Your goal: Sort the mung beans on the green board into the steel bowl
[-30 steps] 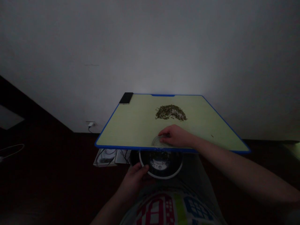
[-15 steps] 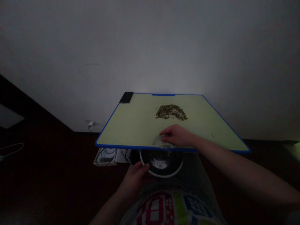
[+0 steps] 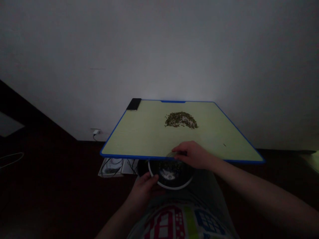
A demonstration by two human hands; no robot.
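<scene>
My left hand (image 3: pixel 144 187) is closed on the white rim of a dark round bowl (image 3: pixel 174 188), which sits under the near edge of a small table (image 3: pixel 139 139). My right hand (image 3: pixel 193 154) grips a clear round plastic piece, like a lid (image 3: pixel 170 154), at that near edge, just above the bowl. Small greenish-brown grains (image 3: pixel 178 119), perhaps beans, lie in a curved heap towards the middle of the pale tabletop. Some small bits show in the bowl, but they are too dark to make out.
A black phone (image 3: pixel 134 104) lies on the table's far left corner. Below the table stands an open box (image 3: pixel 112 167) with cables. A white plug (image 3: pixel 96 132) is in the wall behind. One small dark scrap (image 3: pixel 224 145) lies on the right of the tabletop.
My right hand has drawn the clear lid-like piece towards me, to the table's edge over the bowl. My left hand stays on the rim, and the heap looks the same.
</scene>
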